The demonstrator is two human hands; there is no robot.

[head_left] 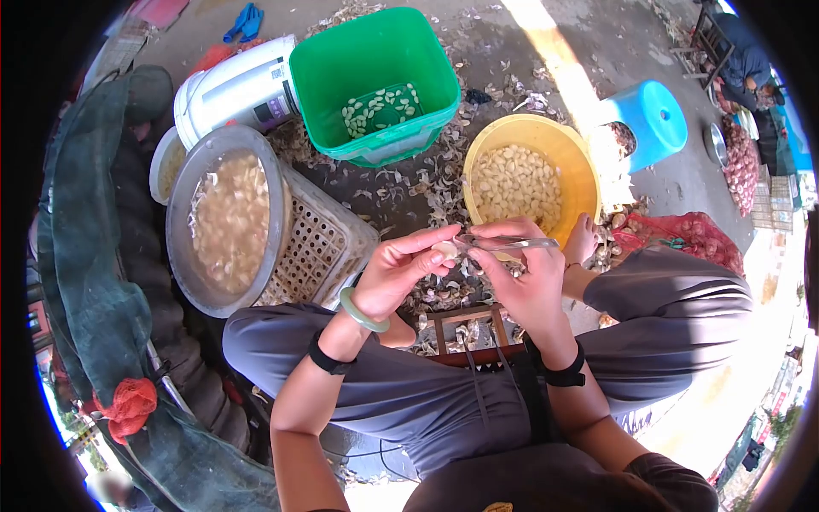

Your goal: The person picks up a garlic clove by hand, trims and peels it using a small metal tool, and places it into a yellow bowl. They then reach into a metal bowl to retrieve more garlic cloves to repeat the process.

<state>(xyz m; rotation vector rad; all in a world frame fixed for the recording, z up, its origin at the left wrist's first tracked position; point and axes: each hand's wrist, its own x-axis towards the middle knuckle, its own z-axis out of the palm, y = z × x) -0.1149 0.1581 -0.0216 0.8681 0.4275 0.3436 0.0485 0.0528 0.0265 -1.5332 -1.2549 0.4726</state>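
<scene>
One garlic clove [446, 250] is pinched in the fingertips of the left hand [399, 268], held above the husk-strewn ground [478, 51], near the lower-left rim of the yellow basin [578, 171]; those fingers hide too much to tell its long axis. The right hand [527, 275] grips a slim metal tool [527, 243] that lies nearly level across the view, one end directed left at the clove; contact is unclear. Both forearms angle inward, bringing the fingertips close together.
</scene>
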